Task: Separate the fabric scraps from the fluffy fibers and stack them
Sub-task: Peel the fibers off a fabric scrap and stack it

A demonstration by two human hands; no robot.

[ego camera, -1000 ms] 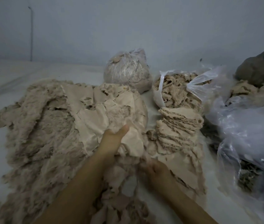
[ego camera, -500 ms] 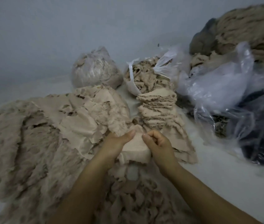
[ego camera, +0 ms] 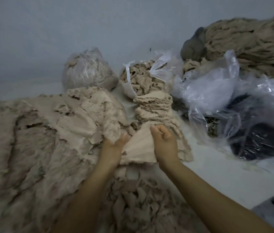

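Note:
A beige fabric scrap (ego camera: 138, 148) is stretched between my two hands at the centre. My left hand (ego camera: 114, 145) grips its left edge and my right hand (ego camera: 164, 142) pinches its right edge with curled fingers. Just beyond it stands a neat stack of fabric scraps (ego camera: 154, 108). A wide heap of fluffy fibers mixed with scraps (ego camera: 40, 137) covers the left half of the surface. Loose torn pieces (ego camera: 133, 199) lie below my forearms.
A tied plastic bag of fibers (ego camera: 87, 71) and an open bag of scraps (ego camera: 141, 78) sit at the back. Crumpled clear plastic bags (ego camera: 225, 101) and a dark bundle (ego camera: 259, 142) crowd the right. A big fibrous roll (ego camera: 250, 44) lies at the far right.
My right hand came up from the pile and took hold of the scrap beside my left hand. Both hands then pulled the scrap wider. The view swung to the right.

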